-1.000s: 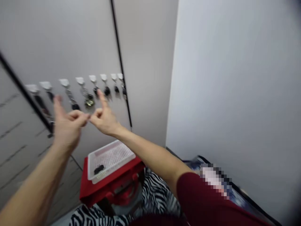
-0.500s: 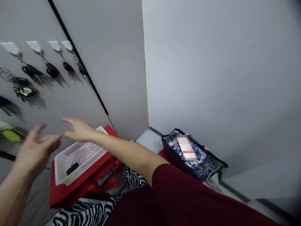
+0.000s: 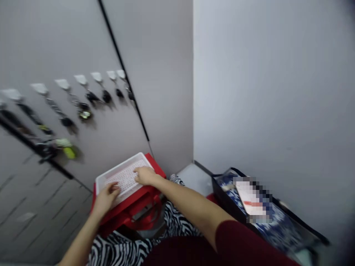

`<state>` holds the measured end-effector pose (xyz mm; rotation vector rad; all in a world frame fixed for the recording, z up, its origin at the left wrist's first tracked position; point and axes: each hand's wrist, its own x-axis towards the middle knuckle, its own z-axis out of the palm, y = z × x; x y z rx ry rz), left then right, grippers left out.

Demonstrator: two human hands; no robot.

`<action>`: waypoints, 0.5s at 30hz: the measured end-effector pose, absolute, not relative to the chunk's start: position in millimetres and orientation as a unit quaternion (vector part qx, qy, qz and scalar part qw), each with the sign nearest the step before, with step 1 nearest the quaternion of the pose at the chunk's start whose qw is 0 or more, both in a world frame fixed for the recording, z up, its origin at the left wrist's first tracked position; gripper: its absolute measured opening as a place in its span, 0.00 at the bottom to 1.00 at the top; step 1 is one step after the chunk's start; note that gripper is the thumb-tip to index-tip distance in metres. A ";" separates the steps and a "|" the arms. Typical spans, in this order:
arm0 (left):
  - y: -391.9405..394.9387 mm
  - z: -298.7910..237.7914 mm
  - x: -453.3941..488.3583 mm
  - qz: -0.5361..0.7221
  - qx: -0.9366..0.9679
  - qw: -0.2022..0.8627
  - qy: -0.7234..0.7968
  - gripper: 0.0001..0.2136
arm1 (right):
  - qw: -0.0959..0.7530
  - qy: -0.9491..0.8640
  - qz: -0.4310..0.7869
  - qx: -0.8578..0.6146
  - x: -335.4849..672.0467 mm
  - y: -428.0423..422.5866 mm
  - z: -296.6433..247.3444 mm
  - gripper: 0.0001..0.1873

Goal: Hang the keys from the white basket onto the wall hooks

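Moved: both hands have come down from the air in front of the wall to the white tray; half a second ago they hovered above it with the fingers spread.
Left hand: the left hand sits at the tray's near left corner, fingers curled over the rim and onto the mesh floor.
Left grip: blurred; I cannot tell whether the fingers are closed on anything.
Right hand: the right hand lies palm down on the tray's right side, knuckles up, fingertips pointing left onto the mesh.
Right grip: fingers bent and close together; whether they pinch something I cannot tell.
Small black thing: it lay in the tray's near left part earlier; that spot is now under the left hand, so it is hidden.
Tray: low between the two hands, resting on top of a red bag, tilted in the view, just near the wall's foot.
Wall, left and far: a row of white hooks with keys hanging from them, well apart from both hands.
Near: zebra-striped cloth under the right forearm; a dark red sleeve.
Right: a blue patterned bag against the far right wall.
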<state>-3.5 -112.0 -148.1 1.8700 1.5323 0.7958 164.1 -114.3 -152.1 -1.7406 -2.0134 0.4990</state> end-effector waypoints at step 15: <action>-66.7 -133.3 -34.1 0.430 0.582 0.400 0.562 0.13 | 0.336 -0.684 0.185 -0.620 158.6 -50.3 -97.6 0.19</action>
